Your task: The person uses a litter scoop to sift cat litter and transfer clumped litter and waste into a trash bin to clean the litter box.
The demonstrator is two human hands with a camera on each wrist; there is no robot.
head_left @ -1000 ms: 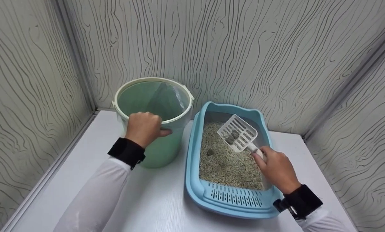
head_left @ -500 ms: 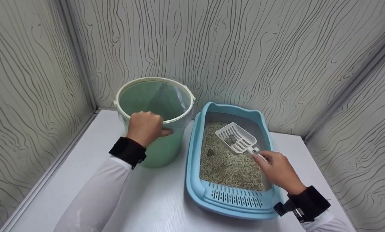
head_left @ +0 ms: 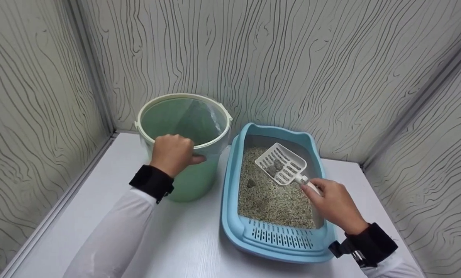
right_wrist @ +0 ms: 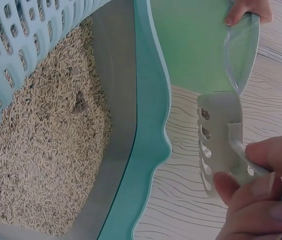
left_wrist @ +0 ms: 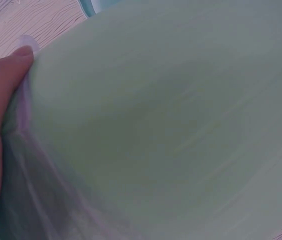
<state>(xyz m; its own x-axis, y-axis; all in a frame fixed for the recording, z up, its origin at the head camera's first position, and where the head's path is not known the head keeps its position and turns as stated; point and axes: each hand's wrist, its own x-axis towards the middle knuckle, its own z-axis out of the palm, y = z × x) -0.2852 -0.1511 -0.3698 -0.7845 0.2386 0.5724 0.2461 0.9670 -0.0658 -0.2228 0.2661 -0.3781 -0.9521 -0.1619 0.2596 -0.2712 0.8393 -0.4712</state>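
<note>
My left hand (head_left: 172,154) grips the near rim of a green trash bin (head_left: 195,181), its thumb (left_wrist: 18,62) lying along the outside over a clear plastic liner (left_wrist: 46,195). In my right hand (head_left: 334,200) is the handle of a white slotted litter scoop (head_left: 297,166), held over a blue litter box (head_left: 230,216). Several grey clumps (head_left: 275,166) lie in the scoop's tray. Below it, tan pellet litter (head_left: 277,208) covers the box floor, with a dark clump (head_left: 251,183) on its left side. The curled fingers of the left hand are hidden from the head view.
Bin and litter box stand side by side on a white tabletop (head_left: 192,235). Wood-grain panels (head_left: 253,58) rise behind and at both sides. The box has a high back wall and a perforated front ledge (head_left: 280,235). Black bands circle both wrists.
The scoop has dipped toward the litter and shifted slightly left, and its clumps have moved a little in the tray. My right wrist has moved outward. The left hand keeps its place on the bin.
</note>
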